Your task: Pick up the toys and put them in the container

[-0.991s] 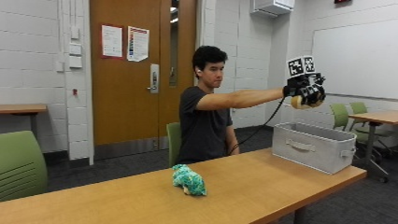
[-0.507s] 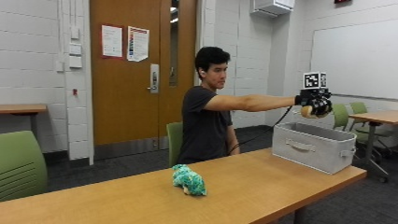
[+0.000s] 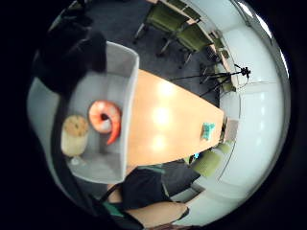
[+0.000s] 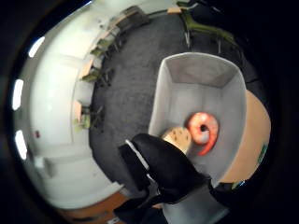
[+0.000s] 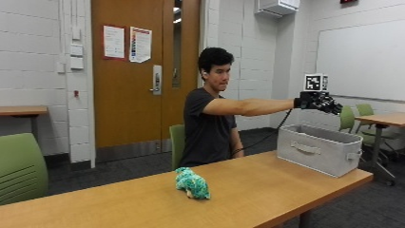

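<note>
Presently listed, by place relative to the gloved right hand (image 5: 321,102):

Right hand: held out at arm's length, raised in the air above the grey fabric container (image 5: 318,149). Fingers appear spread and relaxed in the outside view, with nothing between them; the thumb-side palm view shows black gloved fingers (image 4: 161,168) over the container's near edge, curled round no object.

Container: directly below the hand, standing at the far end of the wooden table (image 5: 253,190), with a handle on its side wall. Both palm views look down into it.

Orange toy (image 3: 105,119): curved, ring-like, lying on the container floor beneath the palm. Also seen in the thumb-side view.

Tan toy (image 3: 74,134): rounded and speckled, inside the container just beside the orange toy. Whether the two touch cannot be told.

Green toy (image 5: 192,184): plush, lying on the tabletop, well apart from the hand and the container, in front of the seated person. Seen small in the little-finger-side view, far along the table.

Other hand: not visible in any view; state cannot be told.

Surroundings: green chairs (image 5: 19,166) beside the table, a wooden door (image 5: 126,71) behind the person.
</note>
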Available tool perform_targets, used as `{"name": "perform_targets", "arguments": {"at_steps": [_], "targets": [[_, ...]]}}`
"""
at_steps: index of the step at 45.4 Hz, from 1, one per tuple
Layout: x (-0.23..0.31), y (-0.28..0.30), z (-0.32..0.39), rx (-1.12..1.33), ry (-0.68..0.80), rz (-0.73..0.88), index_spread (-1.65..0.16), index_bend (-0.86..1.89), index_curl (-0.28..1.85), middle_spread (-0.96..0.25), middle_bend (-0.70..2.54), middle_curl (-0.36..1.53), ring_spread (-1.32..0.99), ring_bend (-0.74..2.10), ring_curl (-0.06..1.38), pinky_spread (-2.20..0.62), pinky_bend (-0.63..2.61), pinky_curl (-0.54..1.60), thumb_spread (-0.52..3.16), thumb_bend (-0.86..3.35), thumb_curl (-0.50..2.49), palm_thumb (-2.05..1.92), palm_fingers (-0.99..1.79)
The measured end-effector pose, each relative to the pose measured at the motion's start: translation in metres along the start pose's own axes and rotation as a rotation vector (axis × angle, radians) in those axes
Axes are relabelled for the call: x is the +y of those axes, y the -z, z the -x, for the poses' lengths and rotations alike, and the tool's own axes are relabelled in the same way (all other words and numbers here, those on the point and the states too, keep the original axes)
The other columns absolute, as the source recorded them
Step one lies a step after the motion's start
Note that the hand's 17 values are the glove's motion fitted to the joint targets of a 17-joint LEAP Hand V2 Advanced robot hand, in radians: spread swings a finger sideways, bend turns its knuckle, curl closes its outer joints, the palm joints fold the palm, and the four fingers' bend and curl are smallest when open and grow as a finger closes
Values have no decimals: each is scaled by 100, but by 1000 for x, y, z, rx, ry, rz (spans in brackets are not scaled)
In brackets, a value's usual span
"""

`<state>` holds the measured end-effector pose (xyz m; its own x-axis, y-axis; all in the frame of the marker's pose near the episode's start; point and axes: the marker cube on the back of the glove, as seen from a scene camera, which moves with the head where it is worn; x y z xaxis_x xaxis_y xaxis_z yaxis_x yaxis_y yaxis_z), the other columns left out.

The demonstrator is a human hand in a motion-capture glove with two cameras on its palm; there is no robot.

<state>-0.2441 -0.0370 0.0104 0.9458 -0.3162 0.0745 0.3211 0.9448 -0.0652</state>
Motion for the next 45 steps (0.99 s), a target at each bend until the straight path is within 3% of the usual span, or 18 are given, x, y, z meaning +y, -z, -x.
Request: {"name": "perform_targets", "arguments": {"at_steps": [2, 4, 7, 15, 32, 45], "targets": [[16, 3, -1, -2, 196, -10, -33, 21, 45, -7, 43, 64, -21, 94, 44, -15, 117, 45, 95, -12, 52, -15, -4], [25, 5, -12, -10, 249, -16, -33, 23, 46, -7, 42, 63, -23, 88, 41, -15, 110, 43, 97, -12, 49, -15, -7], [24, 6, -46, 20, -1, -36, -33, 22, 45, -7, 39, 61, -25, 83, 39, -15, 105, 40, 98, -12, 44, -15, -6], [52, 9, -160, 59, -204, -78, -32, 23, 46, -10, 36, 58, -31, 70, 33, -15, 88, 34, 102, -11, 34, -14, -6], [151, 22, -371, 79, -376, -81, -34, 21, 47, -14, 31, 52, -36, 54, 28, -14, 70, 29, 104, -8, 24, -10, -2], [218, 1, -478, 62, -483, -66, -36, 17, 45, -17, 28, 50, -38, 47, 27, -13, 66, 30, 101, -7, 22, -9, -2]]}}
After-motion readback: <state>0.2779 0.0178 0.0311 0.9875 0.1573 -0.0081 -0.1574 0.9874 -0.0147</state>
